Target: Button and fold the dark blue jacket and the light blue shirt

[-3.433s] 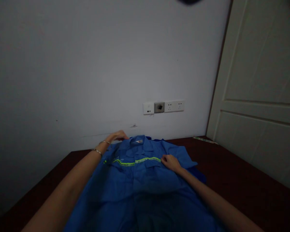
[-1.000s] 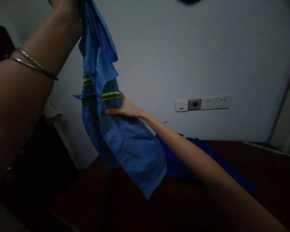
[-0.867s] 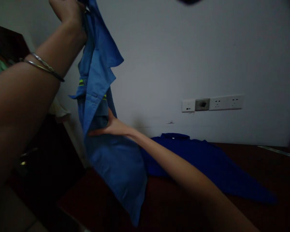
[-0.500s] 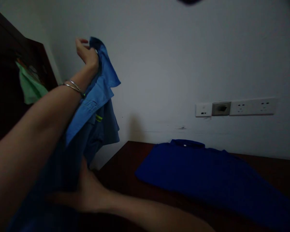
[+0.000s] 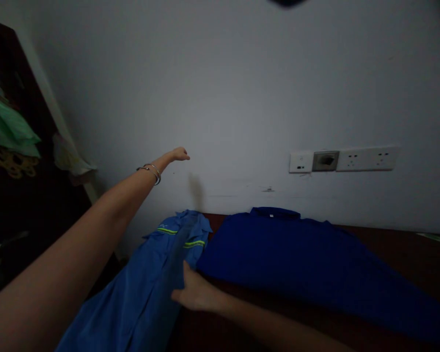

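My left hand [image 5: 180, 154], with metal bangles at its wrist, is raised in front of the wall. Its fingers are curled shut, and no cloth hangs from them. Below it a light blue shirt [image 5: 146, 278] with yellow-green stripes lies lengthwise over the left end of the dark table, collar towards the wall. At this shirt's right edge is my right hand [image 5: 198, 292], thumb and a finger apart; whether it touches the cloth I cannot tell. A darker blue shirt [image 5: 289, 259] lies spread to the right, its collar at the wall side.
The dark brown table [image 5: 399, 244] runs along a pale wall. Switches and sockets [image 5: 364, 159] are set in the wall above it. On the left, green cloth [image 5: 7, 122] hangs by a dark door, with a pale bag [image 5: 71, 159] beside it.
The light blue shirt, held up by my left hand before, now lies on the table. My left hand has let go and moved right and down; my right hand has moved right. The view has shifted left.
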Action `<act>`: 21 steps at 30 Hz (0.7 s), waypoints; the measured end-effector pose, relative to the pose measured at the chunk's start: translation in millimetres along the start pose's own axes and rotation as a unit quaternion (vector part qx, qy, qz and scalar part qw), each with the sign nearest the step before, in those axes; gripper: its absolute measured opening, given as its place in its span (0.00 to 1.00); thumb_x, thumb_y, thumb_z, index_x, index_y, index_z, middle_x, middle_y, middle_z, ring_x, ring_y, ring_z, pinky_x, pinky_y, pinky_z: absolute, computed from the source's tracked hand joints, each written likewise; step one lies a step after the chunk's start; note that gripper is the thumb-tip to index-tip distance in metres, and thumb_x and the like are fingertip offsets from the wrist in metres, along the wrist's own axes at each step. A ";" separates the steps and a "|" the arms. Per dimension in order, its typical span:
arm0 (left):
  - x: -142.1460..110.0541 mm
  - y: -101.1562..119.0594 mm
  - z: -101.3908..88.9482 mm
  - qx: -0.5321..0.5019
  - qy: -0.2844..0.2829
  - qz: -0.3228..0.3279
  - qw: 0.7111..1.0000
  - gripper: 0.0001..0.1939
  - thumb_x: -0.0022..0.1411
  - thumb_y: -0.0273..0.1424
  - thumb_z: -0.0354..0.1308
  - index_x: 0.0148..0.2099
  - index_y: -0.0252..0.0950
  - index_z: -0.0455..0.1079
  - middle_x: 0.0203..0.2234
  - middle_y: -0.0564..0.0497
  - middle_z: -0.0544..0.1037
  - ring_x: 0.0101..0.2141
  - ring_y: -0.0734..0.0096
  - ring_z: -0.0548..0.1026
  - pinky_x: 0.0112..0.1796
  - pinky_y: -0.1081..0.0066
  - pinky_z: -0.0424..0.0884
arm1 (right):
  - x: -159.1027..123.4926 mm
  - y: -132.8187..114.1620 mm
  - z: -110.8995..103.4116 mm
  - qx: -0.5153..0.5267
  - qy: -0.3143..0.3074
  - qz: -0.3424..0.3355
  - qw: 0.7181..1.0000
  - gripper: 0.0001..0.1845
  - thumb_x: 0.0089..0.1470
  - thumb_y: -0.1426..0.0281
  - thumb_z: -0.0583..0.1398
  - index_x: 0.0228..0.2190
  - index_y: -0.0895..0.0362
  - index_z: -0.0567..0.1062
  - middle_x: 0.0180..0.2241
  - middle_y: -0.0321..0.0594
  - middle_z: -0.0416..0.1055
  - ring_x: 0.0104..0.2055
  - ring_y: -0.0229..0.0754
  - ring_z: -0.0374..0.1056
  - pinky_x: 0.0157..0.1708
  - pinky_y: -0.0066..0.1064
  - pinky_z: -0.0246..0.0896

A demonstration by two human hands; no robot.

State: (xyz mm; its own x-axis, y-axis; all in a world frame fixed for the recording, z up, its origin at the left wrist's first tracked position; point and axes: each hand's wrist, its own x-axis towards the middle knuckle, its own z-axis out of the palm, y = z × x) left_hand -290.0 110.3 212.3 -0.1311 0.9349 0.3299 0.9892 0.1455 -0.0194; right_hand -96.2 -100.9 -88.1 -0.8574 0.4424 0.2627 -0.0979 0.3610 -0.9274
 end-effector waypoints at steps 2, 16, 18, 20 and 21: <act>1.6 3.1 -2.4 0.003 -0.016 -0.005 1.000 0.23 0.52 0.35 0.54 0.48 0.26 0.69 0.40 0.41 0.74 0.41 0.63 0.70 0.40 0.70 0.64 | -6.2 7.3 -11.4 0.000 0.006 0.011 1.000 0.36 0.42 0.73 0.59 0.54 0.60 0.56 0.52 0.47 0.63 0.53 0.45 0.61 0.52 0.37 0.57; -18.1 43.5 -7.0 0.044 -0.027 0.047 0.998 0.22 0.53 0.36 0.53 0.47 0.27 0.70 0.40 0.40 0.75 0.43 0.63 0.70 0.43 0.70 0.63 | -105.9 41.9 -177.6 -0.470 0.154 0.152 0.856 0.37 0.50 0.69 0.53 0.59 0.67 0.48 0.60 0.58 0.45 0.62 0.52 0.44 0.57 0.43 0.44; -20.1 53.9 2.6 0.051 -0.034 0.051 0.997 0.22 0.53 0.36 0.53 0.46 0.28 0.71 0.40 0.40 0.75 0.43 0.63 0.70 0.42 0.71 0.63 | -131.4 53.1 -216.0 -0.516 0.185 0.203 0.812 0.34 0.52 0.68 0.51 0.59 0.67 0.50 0.60 0.58 0.48 0.61 0.53 0.45 0.55 0.43 0.45; -22.5 65.9 16.9 0.041 -0.051 0.050 0.997 0.21 0.52 0.36 0.53 0.45 0.28 0.72 0.39 0.41 0.76 0.42 0.63 0.70 0.41 0.71 0.63 | -158.6 62.2 -252.0 -0.548 0.212 0.259 0.767 0.33 0.54 0.66 0.50 0.58 0.67 0.52 0.59 0.59 0.50 0.60 0.54 0.47 0.54 0.43 0.46; -24.0 72.3 26.1 0.028 -0.064 0.046 0.997 0.20 0.51 0.36 0.53 0.44 0.28 0.72 0.38 0.41 0.76 0.42 0.63 0.70 0.41 0.71 0.63 | -172.3 65.6 -268.6 -0.560 0.224 0.285 0.745 0.32 0.54 0.66 0.50 0.58 0.67 0.53 0.58 0.60 0.51 0.60 0.56 0.48 0.54 0.44 0.47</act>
State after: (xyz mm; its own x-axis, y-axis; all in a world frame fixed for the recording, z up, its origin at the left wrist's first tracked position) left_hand -217.0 106.8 178.4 -0.0508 0.9780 0.2022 0.9925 0.0719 -0.0984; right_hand 180.7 67.0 -122.7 -0.3190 0.9249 0.2068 0.9158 0.3570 -0.1839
